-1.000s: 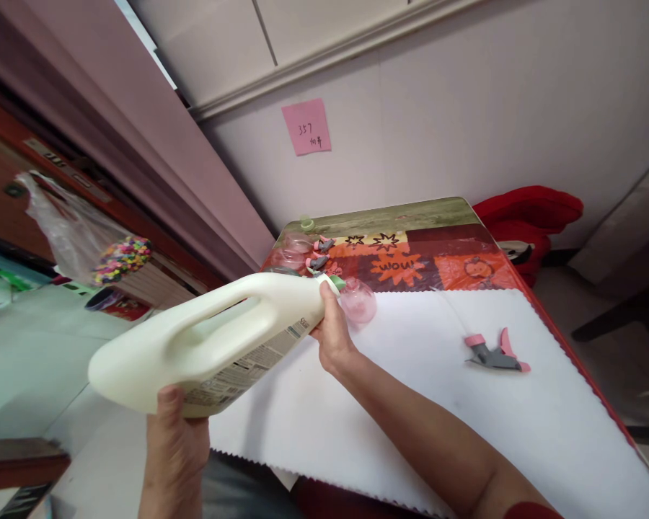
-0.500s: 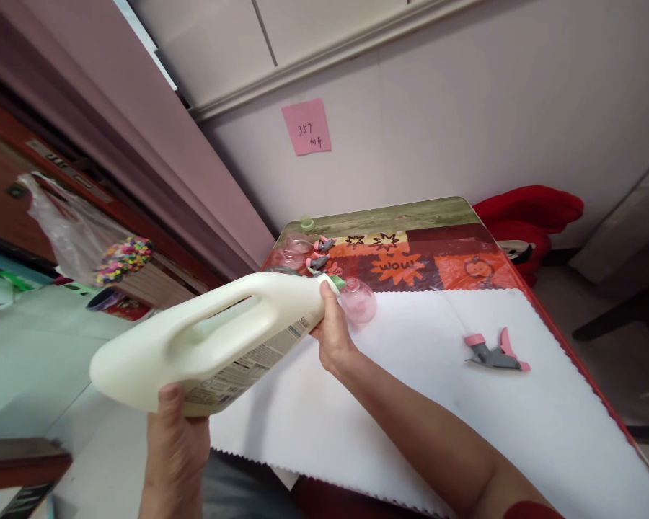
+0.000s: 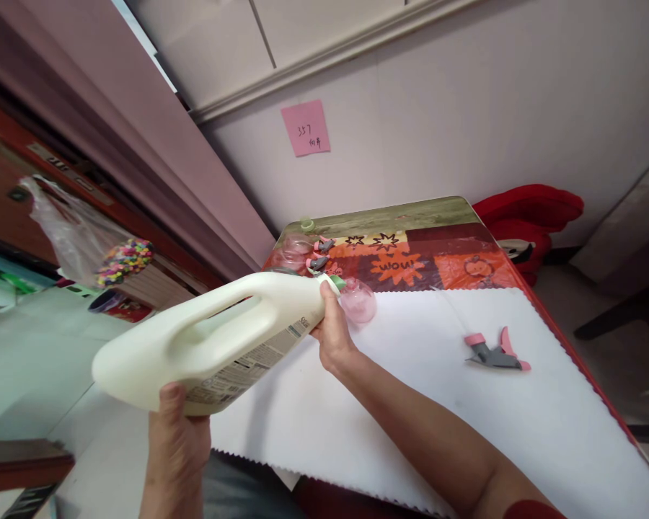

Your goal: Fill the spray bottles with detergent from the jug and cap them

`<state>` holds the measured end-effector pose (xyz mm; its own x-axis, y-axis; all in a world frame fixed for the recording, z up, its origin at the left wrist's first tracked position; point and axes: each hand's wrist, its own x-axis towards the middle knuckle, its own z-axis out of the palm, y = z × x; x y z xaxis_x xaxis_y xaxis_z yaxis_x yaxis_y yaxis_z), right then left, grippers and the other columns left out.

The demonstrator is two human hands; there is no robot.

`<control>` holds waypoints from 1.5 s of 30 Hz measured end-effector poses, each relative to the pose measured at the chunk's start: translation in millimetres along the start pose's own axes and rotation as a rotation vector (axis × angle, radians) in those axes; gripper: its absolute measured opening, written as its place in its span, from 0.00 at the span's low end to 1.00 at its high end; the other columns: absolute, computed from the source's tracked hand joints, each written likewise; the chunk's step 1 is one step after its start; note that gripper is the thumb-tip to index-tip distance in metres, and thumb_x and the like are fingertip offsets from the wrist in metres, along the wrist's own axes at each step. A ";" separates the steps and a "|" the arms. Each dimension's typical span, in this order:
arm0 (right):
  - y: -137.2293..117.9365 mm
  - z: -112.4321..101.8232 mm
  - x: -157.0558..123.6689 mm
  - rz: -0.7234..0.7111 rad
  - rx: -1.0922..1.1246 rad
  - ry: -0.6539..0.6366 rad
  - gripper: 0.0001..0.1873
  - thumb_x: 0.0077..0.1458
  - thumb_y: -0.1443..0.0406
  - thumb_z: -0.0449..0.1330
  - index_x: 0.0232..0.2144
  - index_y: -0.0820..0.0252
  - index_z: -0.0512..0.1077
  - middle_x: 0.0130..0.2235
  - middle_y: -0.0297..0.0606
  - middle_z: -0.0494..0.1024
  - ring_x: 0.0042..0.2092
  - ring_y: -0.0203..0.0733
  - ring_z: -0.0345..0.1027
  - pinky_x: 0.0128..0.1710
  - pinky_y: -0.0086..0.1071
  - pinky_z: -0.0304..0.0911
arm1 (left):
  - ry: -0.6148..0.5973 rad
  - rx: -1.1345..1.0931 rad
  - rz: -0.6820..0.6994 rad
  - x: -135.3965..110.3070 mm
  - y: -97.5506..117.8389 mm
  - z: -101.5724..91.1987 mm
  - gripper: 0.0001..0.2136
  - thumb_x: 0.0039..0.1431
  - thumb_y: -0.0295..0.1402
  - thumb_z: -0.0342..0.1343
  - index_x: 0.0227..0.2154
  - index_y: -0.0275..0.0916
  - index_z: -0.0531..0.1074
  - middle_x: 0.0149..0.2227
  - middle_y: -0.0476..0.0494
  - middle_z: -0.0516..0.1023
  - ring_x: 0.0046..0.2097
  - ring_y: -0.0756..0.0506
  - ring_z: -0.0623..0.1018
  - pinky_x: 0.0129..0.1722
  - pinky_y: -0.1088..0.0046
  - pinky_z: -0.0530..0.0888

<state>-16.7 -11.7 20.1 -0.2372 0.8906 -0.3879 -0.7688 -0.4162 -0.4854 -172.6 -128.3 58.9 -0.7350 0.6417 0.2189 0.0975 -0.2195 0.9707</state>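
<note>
A large cream-white jug (image 3: 156,346) with a moulded handle is tilted on its side in both my hands, its neck to the right. My left hand (image 3: 178,425) is wrapped under its base end, thumb on the side. Around the neck closes my right hand (image 3: 332,328). The green spout (image 3: 336,282) is at the mouth of a round, clear pink bottle (image 3: 358,301) that stands on the white mat; I cannot tell whether they touch. A grey and pink trigger sprayer (image 3: 495,352) with a thin tube lies at the right.
Beyond the jug lie more pink bottles (image 3: 297,249) with sprayer heads and a green cap (image 3: 307,224). A white mat (image 3: 411,404) covers the near part of the patterned table (image 3: 438,241). A red plush toy (image 3: 530,216) sits behind; a plastic bag (image 3: 65,223) hangs left.
Both hands keep their hold and the jug stays tilted almost as before. The jug's base end has shifted very slightly to the right.
</note>
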 end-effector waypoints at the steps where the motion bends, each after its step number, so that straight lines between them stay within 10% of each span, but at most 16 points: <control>1: 0.1 -0.1 0.0 -0.001 -0.001 0.000 0.27 0.59 0.45 0.59 0.52 0.54 0.76 0.46 0.38 0.83 0.45 0.42 0.75 0.39 0.31 0.72 | 0.000 -0.004 0.003 0.1 -0.1 -0.3 0.32 0.36 0.56 0.73 0.47 0.50 0.80 0.55 0.49 0.80 0.69 0.33 0.64 0.70 0.49 0.56; 45: -3.1 1.2 -1.7 0.000 0.025 -0.001 0.26 0.59 0.45 0.60 0.51 0.54 0.76 0.45 0.37 0.84 0.44 0.42 0.76 0.38 0.31 0.72 | -0.015 0.037 0.032 -3.1 3.1 2.0 0.31 0.40 0.56 0.71 0.48 0.49 0.79 0.54 0.47 0.81 0.68 0.34 0.68 0.68 0.53 0.62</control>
<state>-14.6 -11.7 23.1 -0.2382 0.8907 -0.3872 -0.7834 -0.4119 -0.4654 -168.6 -129.5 61.4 -0.7210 0.6458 0.2511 0.1456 -0.2131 0.9661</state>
